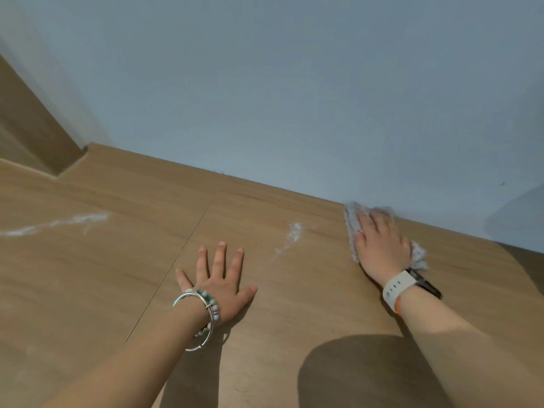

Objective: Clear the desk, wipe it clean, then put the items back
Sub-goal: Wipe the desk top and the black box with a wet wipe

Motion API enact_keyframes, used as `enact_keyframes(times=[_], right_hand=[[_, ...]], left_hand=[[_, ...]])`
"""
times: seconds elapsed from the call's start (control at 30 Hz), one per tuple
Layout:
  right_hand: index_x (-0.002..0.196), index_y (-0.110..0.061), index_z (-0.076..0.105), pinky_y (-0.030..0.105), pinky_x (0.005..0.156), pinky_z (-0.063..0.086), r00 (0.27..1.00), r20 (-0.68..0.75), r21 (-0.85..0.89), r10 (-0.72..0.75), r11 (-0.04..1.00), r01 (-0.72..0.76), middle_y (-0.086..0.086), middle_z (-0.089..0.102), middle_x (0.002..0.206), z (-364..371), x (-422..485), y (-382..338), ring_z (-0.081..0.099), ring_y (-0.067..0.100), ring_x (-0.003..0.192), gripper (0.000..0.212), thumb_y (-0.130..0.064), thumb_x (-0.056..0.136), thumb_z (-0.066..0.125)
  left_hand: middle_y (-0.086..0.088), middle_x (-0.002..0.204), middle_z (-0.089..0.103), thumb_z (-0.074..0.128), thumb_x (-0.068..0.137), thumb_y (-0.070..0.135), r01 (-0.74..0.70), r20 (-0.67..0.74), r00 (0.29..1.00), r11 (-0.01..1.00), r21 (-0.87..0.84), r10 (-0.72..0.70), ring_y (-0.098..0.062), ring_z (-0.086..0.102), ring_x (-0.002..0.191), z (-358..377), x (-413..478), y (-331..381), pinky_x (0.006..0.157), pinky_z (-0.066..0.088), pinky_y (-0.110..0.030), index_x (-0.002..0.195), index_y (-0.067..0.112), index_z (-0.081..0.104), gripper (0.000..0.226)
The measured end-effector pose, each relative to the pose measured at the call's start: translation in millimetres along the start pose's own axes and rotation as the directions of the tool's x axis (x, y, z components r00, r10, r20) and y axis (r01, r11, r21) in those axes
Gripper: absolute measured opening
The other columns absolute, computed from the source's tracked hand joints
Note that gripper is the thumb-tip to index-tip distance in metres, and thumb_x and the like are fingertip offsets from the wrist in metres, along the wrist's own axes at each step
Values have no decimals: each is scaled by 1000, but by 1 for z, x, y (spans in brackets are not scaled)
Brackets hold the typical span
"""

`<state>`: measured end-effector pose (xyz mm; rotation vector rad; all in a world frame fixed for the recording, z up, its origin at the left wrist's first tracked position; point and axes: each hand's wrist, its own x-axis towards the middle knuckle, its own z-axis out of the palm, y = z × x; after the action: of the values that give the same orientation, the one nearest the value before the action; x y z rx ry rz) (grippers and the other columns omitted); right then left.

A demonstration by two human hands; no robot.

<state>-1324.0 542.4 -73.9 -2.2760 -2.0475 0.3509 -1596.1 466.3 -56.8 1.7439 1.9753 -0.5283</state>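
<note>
- Both palms down on desk (88, 290), head view.
- Flat, fingers spread, holding nothing: left hand (219, 285).
- Flat on cloth (351, 223), fingers straight, pressing rather than gripping: right hand (379, 245); at back edge, against wall (294, 98).
- Probably soft, light, limp: press mid-cloth under palm, or pinch a bunched edge.
- Not yet wiped: white streaks (293, 234) left of cloth.

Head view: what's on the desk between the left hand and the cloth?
In the head view, a white smear on otherwise bare desk lies between left hand and cloth.
</note>
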Motion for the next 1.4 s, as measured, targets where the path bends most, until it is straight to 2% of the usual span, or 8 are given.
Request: enact_keyframes(times=[0.07, 0.27, 0.47, 0.63, 0.83, 1.07, 1.27, 1.4], right_hand=[[148, -33, 19, 44, 109, 25, 999, -32, -10, 38, 999, -39, -2, 23, 154, -1, 7, -10, 18, 21, 142, 51, -39, 97, 20], [140, -35, 40, 42, 106, 30, 776, 80, -91, -626, 771, 631, -9, 45, 143, 16, -68, -54, 41, 18, 134, 54, -42, 90, 20], [147, -33, 23, 42, 109, 24, 999, -50, 20, 8, 1000, -7, -3, 23, 153, 3, 8, -24, 18, 19, 142, 49, -35, 98, 27], [145, -33, 30, 44, 112, 23, 812, -16, -60, -583, 811, 581, -6, 33, 150, 21, -52, -70, 28, 20, 140, 50, -37, 96, 22], [145, -32, 27, 40, 108, 23, 994, -68, -29, -91, 996, 89, -3, 29, 151, 11, 24, -44, 25, 21, 138, 47, -34, 99, 28], [137, -39, 32, 44, 101, 39, 701, 138, -11, -700, 707, 707, -9, 43, 144, 28, -88, -79, 45, 20, 131, 52, -41, 85, 25], [148, -32, 20, 40, 108, 24, 956, -9, -117, -293, 950, 290, -3, 24, 154, 7, 31, -72, 23, 21, 140, 50, -36, 98, 23], [145, -32, 20, 47, 110, 24, 640, 137, -63, -756, 638, 767, -3, 29, 152, 34, -52, -99, 23, 24, 141, 57, -40, 89, 15]], left_hand=[[7, 152, -31, 21, 92, 63, -1, 1, 1000, 1000, -9, 1, -28, -27, 140, 0, 1, -2, 108, -3, -63, 144, 40, -19, 69], [18, 153, -22, 31, 95, 53, -66, -33, 998, 985, -160, 62, -21, -21, 142, -5, 5, -15, 110, -5, -59, 143, 50, -6, 61], [21, 152, -21, 29, 96, 51, -66, -87, 995, 991, -120, 55, -17, -20, 142, -7, 15, -27, 110, -3, -59, 143, 48, -9, 61], [11, 155, -21, 25, 95, 50, 71, -110, 990, 980, -185, -93, -22, -20, 143, -10, 25, -18, 111, -1, -59, 145, 43, -10, 61], [11, 155, -21, 24, 96, 50, 88, -91, 990, 977, -196, -107, -23, -20, 142, -12, 28, -16, 110, -1, -60, 145, 44, -10, 60], [13, 152, -27, 21, 95, 56, -11, 1, 1000, 998, -60, 11, -24, -24, 141, -20, 32, -38, 113, -4, -56, 142, 47, -17, 61], [16, 151, -27, 21, 96, 55, -35, -1, 999, 998, -61, 35, -22, -25, 141, -18, 33, -43, 112, -6, -56, 140, 50, -17, 59], [16, 152, -27, 22, 97, 52, -42, -10, 999, 997, -68, 41, -22, -25, 141, -18, 33, -44, 112, -6, -56, 140, 50, -17, 58]])
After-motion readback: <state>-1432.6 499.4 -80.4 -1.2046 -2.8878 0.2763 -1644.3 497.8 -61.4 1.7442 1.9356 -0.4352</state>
